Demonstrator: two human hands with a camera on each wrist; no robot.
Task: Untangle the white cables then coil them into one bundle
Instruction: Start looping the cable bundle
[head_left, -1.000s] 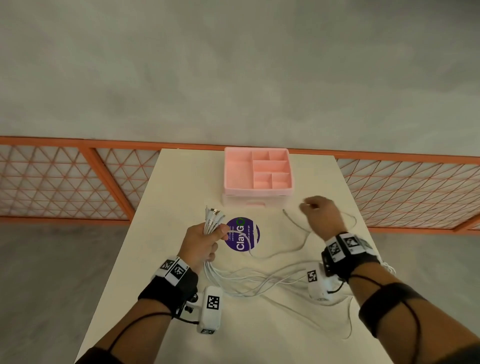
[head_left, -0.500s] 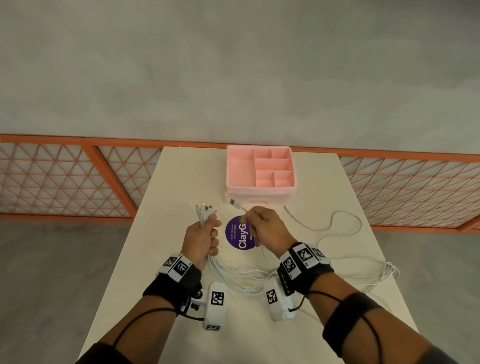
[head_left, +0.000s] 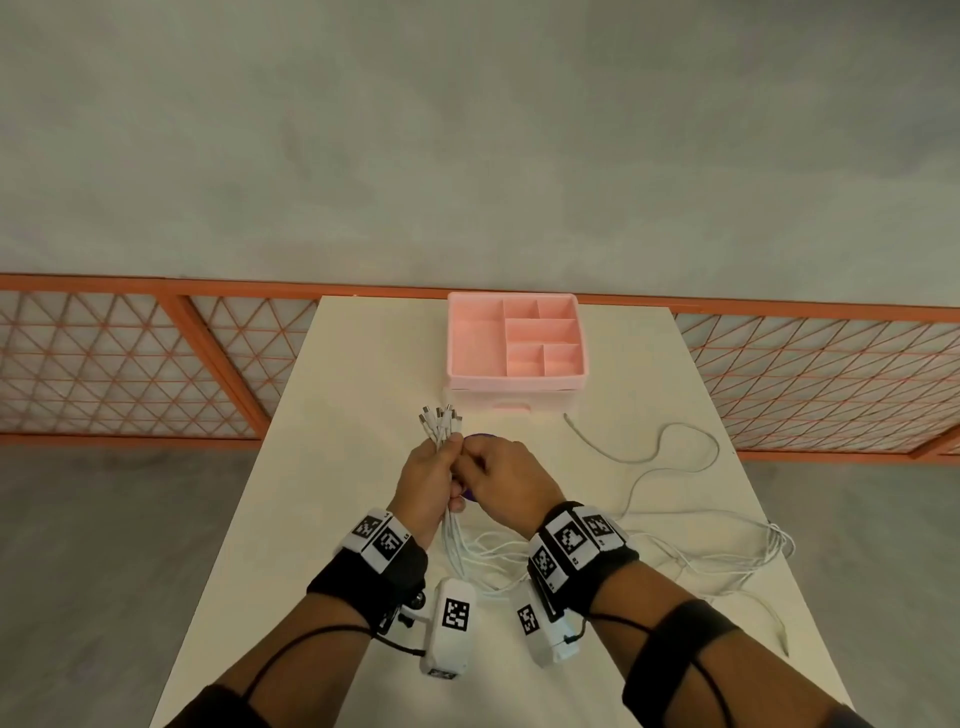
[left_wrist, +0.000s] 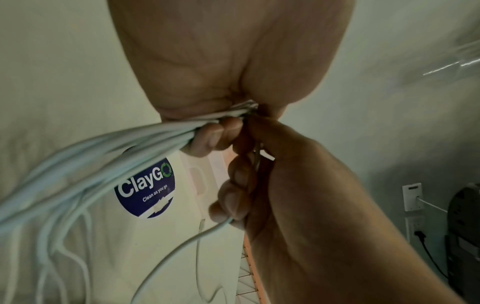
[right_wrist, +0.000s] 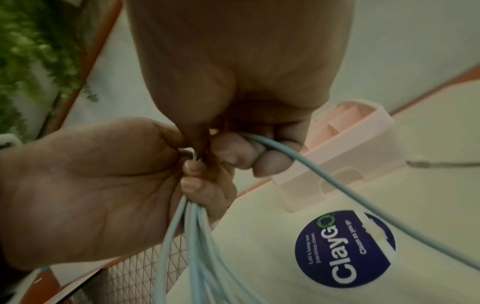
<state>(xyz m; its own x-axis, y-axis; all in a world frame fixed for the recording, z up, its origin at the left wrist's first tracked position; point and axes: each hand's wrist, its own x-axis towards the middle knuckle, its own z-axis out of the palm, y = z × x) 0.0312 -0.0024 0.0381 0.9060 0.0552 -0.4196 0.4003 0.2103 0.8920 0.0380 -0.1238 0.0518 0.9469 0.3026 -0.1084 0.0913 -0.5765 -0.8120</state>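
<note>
We read "ClayGO, Clean as you go" on the round blue sticker (left_wrist: 145, 188) mid-tabletop. Above it our left hand (head_left: 428, 480) grips the white cables (head_left: 439, 423), plugs fanned upward; our right hand (head_left: 511, 480) pinches 1 cable (right_wrist: 311, 170) beside it. Loose lengths trail toward the tabletop's right edge.

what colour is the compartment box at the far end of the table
Pink. The compartment box shows best in the head view, beyond both hands.
</note>
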